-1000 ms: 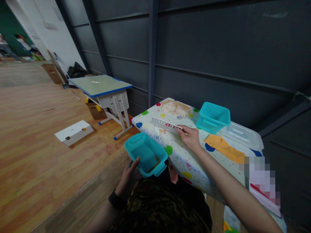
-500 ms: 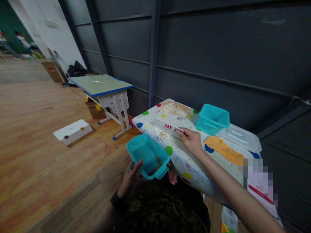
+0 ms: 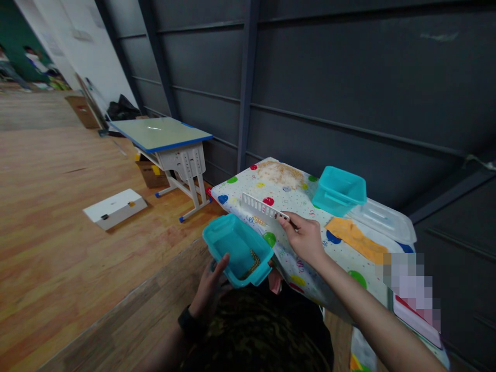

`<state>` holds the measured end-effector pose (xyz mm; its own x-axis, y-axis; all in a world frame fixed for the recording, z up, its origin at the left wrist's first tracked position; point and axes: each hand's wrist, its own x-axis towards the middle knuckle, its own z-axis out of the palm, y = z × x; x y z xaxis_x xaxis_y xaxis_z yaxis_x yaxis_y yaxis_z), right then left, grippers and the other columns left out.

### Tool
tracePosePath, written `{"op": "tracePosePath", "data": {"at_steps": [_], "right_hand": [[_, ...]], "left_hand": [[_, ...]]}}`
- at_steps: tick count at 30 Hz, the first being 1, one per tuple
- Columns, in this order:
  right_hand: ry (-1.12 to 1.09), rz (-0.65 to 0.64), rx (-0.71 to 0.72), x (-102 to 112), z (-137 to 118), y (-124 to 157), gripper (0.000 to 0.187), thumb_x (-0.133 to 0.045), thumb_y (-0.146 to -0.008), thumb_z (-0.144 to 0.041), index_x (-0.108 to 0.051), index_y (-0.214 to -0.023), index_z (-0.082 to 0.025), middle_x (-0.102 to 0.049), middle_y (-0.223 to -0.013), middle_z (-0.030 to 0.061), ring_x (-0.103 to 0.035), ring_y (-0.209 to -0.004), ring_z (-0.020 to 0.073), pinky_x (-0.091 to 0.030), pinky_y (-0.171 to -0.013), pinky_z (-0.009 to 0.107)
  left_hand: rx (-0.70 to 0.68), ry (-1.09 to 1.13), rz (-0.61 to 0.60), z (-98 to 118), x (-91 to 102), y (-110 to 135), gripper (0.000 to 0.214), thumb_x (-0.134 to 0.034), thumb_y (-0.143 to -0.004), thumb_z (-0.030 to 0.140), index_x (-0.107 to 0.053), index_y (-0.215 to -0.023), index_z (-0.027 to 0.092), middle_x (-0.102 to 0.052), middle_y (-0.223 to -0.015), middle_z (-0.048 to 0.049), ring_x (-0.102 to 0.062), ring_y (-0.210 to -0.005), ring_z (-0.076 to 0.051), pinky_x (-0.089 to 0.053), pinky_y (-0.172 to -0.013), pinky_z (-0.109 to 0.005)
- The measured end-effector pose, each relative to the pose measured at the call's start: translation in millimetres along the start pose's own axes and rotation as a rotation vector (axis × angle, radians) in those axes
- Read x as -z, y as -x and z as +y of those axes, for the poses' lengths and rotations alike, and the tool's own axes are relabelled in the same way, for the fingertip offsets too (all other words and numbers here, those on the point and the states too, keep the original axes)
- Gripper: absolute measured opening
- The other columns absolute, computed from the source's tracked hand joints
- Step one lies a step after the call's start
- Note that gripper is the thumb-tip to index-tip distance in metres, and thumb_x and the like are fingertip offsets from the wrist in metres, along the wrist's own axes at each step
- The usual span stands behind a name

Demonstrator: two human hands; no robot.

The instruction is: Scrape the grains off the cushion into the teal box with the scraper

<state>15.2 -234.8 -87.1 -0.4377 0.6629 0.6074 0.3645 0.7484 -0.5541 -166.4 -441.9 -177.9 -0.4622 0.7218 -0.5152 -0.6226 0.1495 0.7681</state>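
My left hand (image 3: 211, 283) grips the near side of a teal plastic bin (image 3: 220, 235), thumb over its rim. The bin is tilted below the table's front edge, with small greenish-yellow grains (image 3: 253, 262) gathered in one corner. In my right hand (image 3: 304, 235) is one end of a white slotted plastic strip (image 3: 263, 206), standing on its long edge over the tabletop. A small patch of tan grains (image 3: 259, 220) lies between the strip and the bin. Farther back on the spotted tablecloth (image 3: 240, 192) spreads a pile of white and tan grains (image 3: 282, 174).
A second teal bin (image 3: 341, 188), a clear lid (image 3: 387, 221) and an orange cloth (image 3: 356, 240) sit at the table's right. A grey panel wall (image 3: 349, 77) rises behind. To the left are a desk (image 3: 163, 133) and a white box (image 3: 115, 207) on the floor.
My right hand has drawn the strip slightly toward the table's front edge and the bin. The small grain patch is nearer that edge. My left hand and the bin have barely shifted.
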Motion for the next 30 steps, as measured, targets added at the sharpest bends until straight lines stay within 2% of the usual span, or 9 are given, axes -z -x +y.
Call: {"op": "tracePosePath", "data": {"at_steps": [5,10,13,17,20,23,26,30], "right_hand": [[-0.030,0.006,-0.029,1,-11,7,0.036,-0.065,-0.105,-0.048,-0.094,-0.103,-0.027,-0.088,-0.080,0.0047,-0.076,-0.061,0.0245,-0.060,-0.062,0.033],[-0.077,0.016,-0.063,2,-18,14,0.036,-0.066,-0.106,-0.047,-0.093,-0.099,-0.025,-0.078,-0.067,0.0009,-0.066,-0.052,0.0202,-0.053,-0.056,0.030],[-0.087,0.037,-0.065,2,-21,19,0.035,-0.067,-0.106,-0.047,-0.093,-0.098,-0.025,-0.076,-0.066,0.0008,-0.064,-0.052,0.0196,-0.052,-0.055,0.030],[-0.099,0.031,-0.082,3,-18,17,0.038,-0.067,-0.107,-0.052,-0.092,-0.097,-0.026,-0.074,-0.064,-0.0003,-0.062,-0.052,0.0191,-0.050,-0.053,0.030],[-0.051,0.122,-0.103,9,1,-1,0.041,-0.067,-0.106,-0.057,-0.092,-0.101,-0.025,-0.074,-0.066,0.0003,-0.063,-0.056,0.0199,-0.048,-0.054,0.030],[0.064,0.231,-0.098,15,33,-29,0.049,-0.064,-0.105,-0.063,-0.092,-0.105,-0.023,-0.081,-0.076,0.0060,-0.067,-0.063,0.0235,-0.049,-0.060,0.033],[0.155,0.236,-0.104,17,65,-49,0.054,-0.058,-0.106,-0.065,-0.091,-0.104,-0.022,-0.082,-0.078,0.0106,-0.068,-0.066,0.0271,-0.050,-0.064,0.036],[0.188,0.206,-0.137,11,87,-50,0.058,-0.056,-0.107,-0.068,-0.090,-0.104,-0.021,-0.082,-0.078,0.0127,-0.068,-0.065,0.0286,-0.049,-0.065,0.037]], "left_hand": [[0.006,-0.001,0.010,1,-1.8,1,0.086,-0.095,-0.090,0.063,-0.069,-0.162,0.024,-0.083,-0.153,-0.0199,-0.084,-0.133,-0.042,-0.074,-0.101,-0.050],[0.004,0.009,0.005,2,-2.3,1,0.088,-0.096,-0.087,0.065,-0.070,-0.159,0.023,-0.081,-0.156,-0.0213,-0.082,-0.135,-0.043,-0.074,-0.100,-0.049],[0.017,0.007,0.001,2,-1.5,1,0.087,-0.095,-0.089,0.064,-0.068,-0.161,0.024,-0.080,-0.158,-0.0214,-0.082,-0.136,-0.043,-0.074,-0.099,-0.049],[0.012,-0.021,-0.019,2,0.6,0,0.087,-0.090,-0.094,0.063,-0.063,-0.165,0.022,-0.080,-0.157,-0.0207,-0.083,-0.134,-0.043,-0.075,-0.091,-0.047],[0.004,-0.038,-0.016,1,1.4,-1,0.085,-0.089,-0.095,0.062,-0.062,-0.165,0.022,-0.081,-0.156,-0.0200,-0.084,-0.132,-0.042,-0.075,-0.090,-0.046],[0.002,-0.037,0.004,0,1.3,-2,0.080,-0.090,-0.095,0.061,-0.067,-0.161,0.023,-0.082,-0.156,-0.0195,-0.084,-0.132,-0.042,-0.075,-0.096,-0.049],[0.008,-0.011,0.023,0,0.8,-3,0.075,-0.093,-0.092,0.060,-0.073,-0.154,0.023,-0.084,-0.151,-0.0196,-0.083,-0.135,-0.044,-0.073,-0.102,-0.054],[0.022,0.012,0.015,-1,1.3,-5,0.072,-0.090,-0.097,0.055,-0.070,-0.158,0.023,-0.084,-0.151,-0.0191,-0.083,-0.135,-0.042,-0.072,-0.106,-0.054]]}}
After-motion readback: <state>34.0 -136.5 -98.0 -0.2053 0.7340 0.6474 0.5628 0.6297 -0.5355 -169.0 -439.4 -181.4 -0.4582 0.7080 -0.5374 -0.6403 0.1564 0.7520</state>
